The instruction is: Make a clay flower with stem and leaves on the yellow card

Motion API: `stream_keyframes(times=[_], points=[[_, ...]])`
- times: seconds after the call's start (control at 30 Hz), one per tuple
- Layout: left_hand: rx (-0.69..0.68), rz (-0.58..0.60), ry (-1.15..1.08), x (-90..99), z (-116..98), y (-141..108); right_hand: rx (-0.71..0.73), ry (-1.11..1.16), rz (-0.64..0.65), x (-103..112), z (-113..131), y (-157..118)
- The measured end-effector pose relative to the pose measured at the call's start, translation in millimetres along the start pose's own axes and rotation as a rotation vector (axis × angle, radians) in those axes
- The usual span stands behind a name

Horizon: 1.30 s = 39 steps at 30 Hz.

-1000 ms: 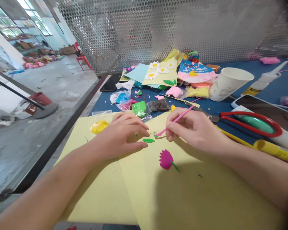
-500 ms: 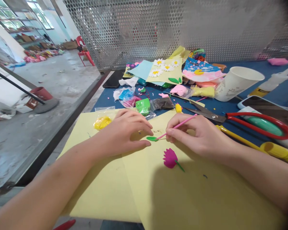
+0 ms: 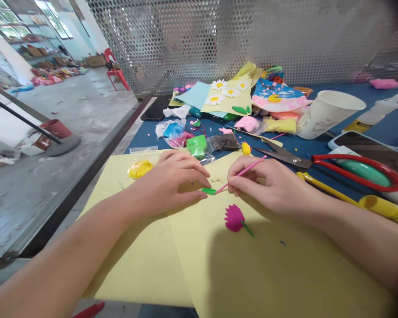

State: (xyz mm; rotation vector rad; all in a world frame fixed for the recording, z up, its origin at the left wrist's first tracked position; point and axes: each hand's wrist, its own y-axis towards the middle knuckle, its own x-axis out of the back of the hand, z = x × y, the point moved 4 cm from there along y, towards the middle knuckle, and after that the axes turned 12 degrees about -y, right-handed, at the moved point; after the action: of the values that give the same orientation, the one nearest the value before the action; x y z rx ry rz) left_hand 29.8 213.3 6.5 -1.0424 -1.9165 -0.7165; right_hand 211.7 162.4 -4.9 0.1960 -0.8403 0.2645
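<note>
Right hand (image 3: 268,187) pinched shut on a pink modelling stick (image 3: 248,170), its tip on a green clay leaf (image 3: 208,191) (on yellow paper (image 3: 285,265)); left hand (image 3: 169,183) lies flat, open, empty, fingertips just beside the leaf.

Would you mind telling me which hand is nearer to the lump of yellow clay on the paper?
Left. The left hand lies just to the right of the yellow clay, not touching it, while the right hand is much farther right, beyond the left hand.

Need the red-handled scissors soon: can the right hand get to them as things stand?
Probably yes: the red-handled scissors lie just beyond the right hand, with nothing between them, though it pinches a pink modelling stick that it would likely have to put down first.
</note>
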Motion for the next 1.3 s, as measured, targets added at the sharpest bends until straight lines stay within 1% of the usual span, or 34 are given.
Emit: stream_keyframes(times=[0.27,0.33,0.4,0.5,0.57,0.63,0.77,0.9,1.0,1.1,1.3], points=[[-0.004,-0.005,-0.005,-0.4,2,0,0.072,-0.116,-0.018,3,6,0],[0.001,0.000,-0.008,-0.5,2,0,0.062,-0.107,-0.026,3,5,-1],[0.009,-0.003,-0.007,-0.6,3,1,0.027,-0.049,-0.026,3,3,-1],[0.010,-0.012,-0.004,-0.9,4,1,-0.019,0.116,-0.018,2,-1,-1],[0.006,-0.012,-0.005,-1.0,3,1,-0.033,0.204,-0.034,2,-4,-1],[0.004,-0.010,-0.009,-1.0,3,1,-0.041,0.217,-0.060,2,-5,-1],[0.002,-0.012,-0.013,-0.4,1,1,-0.029,0.071,-0.080,3,1,-3],[-0.004,-0.025,-0.012,-0.5,-1,1,0.000,-0.104,-0.157,5,10,-7],[0.004,-0.042,-0.016,-0.5,-2,2,0.006,-0.214,-0.188,4,13,-9],[0.013,-0.046,-0.019,-0.7,-3,2,-0.004,-0.260,-0.181,1,11,-9],[-0.004,-0.028,-0.013,-1.2,-3,1,-0.031,-0.293,-0.124,-1,9,-9]])
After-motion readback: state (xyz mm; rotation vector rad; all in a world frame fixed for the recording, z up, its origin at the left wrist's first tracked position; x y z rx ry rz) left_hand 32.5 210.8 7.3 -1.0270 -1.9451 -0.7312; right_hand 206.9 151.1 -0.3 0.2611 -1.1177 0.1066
